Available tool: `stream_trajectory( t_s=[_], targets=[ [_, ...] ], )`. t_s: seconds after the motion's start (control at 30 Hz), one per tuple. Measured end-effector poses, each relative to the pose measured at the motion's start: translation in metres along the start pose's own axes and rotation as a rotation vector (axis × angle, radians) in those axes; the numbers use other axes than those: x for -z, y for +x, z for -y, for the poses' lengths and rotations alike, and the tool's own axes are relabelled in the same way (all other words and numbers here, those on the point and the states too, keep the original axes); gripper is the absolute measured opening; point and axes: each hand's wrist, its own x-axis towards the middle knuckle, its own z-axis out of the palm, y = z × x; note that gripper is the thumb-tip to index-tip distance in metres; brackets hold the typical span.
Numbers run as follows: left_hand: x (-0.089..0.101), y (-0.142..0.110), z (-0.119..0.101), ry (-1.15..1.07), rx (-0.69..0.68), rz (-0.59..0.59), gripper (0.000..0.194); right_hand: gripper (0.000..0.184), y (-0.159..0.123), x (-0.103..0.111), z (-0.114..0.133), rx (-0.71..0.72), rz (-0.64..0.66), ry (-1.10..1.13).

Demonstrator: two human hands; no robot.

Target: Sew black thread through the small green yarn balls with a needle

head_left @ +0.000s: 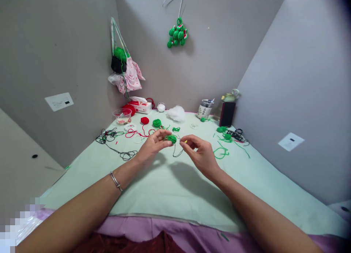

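Note:
My left hand (157,143) pinches a small green crocheted piece (172,139) between thumb and fingers, above the middle of the table. Close by on the right, my right hand (197,150) is closed on a thin needle-like tool with a yellow end (186,141); its exact kind is too small to make out. The tool's fine tip points toward the green piece. A dark thread (178,156) hangs in a loop between the two hands. Just behind them lies a small green yarn piece (176,129).
Tangled black yarn (107,135) lies left; green yarn scraps (221,152) lie right. Behind are a red yarn ball (144,120), a green ball (157,123), white stuffing (177,114), a plastic bowl (122,117), a tissue box (143,106), a can (204,109) and a dark phone-like slab (227,114).

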Motion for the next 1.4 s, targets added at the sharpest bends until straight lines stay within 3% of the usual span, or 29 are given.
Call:
stream_trajectory(
  t_s=[0.37,0.7,0.93,1.4],
  targets=[
    [-0.005,-0.002,0.008,0.158,-0.09,-0.017,0.029,0.008,-0.002,-0.008,-0.01,0.187,-0.012,-0.205],
    [-0.005,-0.003,-0.002,-0.049,0.002,-0.015,0.027,0.02,0.002,0.0,-0.006,-0.105,0.023,0.148],
    [-0.004,-0.002,-0.005,-0.127,0.011,-0.031,0.025,0.017,-0.002,-0.002,0.0,-0.068,0.122,0.121],
    [-0.005,-0.002,-0.006,-0.124,0.003,-0.047,0.024,0.016,-0.002,-0.002,0.002,-0.088,0.156,0.096]
  ],
)
